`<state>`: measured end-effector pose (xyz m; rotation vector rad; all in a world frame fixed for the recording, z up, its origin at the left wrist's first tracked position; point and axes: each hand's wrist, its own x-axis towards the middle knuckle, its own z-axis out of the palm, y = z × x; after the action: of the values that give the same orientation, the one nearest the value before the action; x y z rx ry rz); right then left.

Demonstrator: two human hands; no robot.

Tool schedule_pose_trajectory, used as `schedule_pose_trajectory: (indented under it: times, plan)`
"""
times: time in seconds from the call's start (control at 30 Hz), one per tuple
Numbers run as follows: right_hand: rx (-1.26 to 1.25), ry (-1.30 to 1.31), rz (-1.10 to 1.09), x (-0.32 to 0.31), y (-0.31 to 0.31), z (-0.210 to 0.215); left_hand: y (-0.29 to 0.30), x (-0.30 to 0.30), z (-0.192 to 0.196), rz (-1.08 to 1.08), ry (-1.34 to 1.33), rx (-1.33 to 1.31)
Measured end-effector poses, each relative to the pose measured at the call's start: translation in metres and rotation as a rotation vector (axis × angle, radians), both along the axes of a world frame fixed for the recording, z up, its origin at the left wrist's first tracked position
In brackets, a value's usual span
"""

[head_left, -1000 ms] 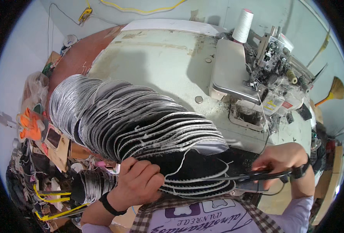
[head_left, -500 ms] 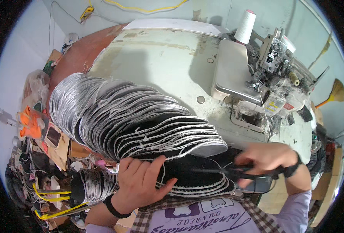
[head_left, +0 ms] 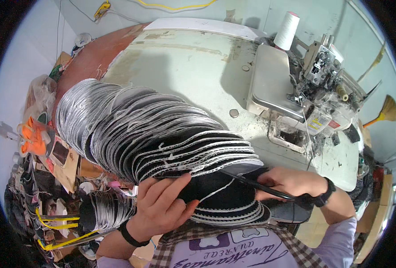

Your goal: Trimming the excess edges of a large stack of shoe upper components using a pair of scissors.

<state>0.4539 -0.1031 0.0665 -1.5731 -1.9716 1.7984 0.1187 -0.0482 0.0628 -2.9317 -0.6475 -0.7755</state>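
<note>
Resting left hand [head_left: 162, 209], with thumb and forefinger parted, on white-edged black pieces [head_left: 242, 193], probably handling light, flexible, likely suiting edge holds; gripping black scissors [head_left: 276, 194] in right hand [head_left: 294, 181].

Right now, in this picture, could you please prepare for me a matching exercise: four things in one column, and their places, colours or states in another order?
Things:
1. Thread cone
2. Broom
3. Right hand
4. Left hand

Places, colours or states:
A. Holding a black-handled tool
B. Yellow, at the far right
C. At the near end of the stack of white-edged pieces
D. White, near the sewing machine

Right pairs: 1-D, 2-B, 3-A, 4-C.
</note>
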Motion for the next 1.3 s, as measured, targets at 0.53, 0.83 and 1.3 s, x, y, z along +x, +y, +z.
schedule_pose_trajectory:
  times: [0.53, 0.83, 1.3]
  plan:
    - [-0.036, -0.014, 0.281, 0.003, 0.008, 0.048, -0.004, 0.001, 0.017, 0.124, 0.012, -0.165]
    - [-0.174, -0.069, 0.205, -0.015, 0.024, 0.023, -0.002, 0.011, 0.023, 0.143, -0.001, -0.128]
    - [-0.297, -0.002, 0.235, 0.013, 0.014, 0.053, 0.001, -0.007, 0.018, 0.188, -0.091, -0.095]
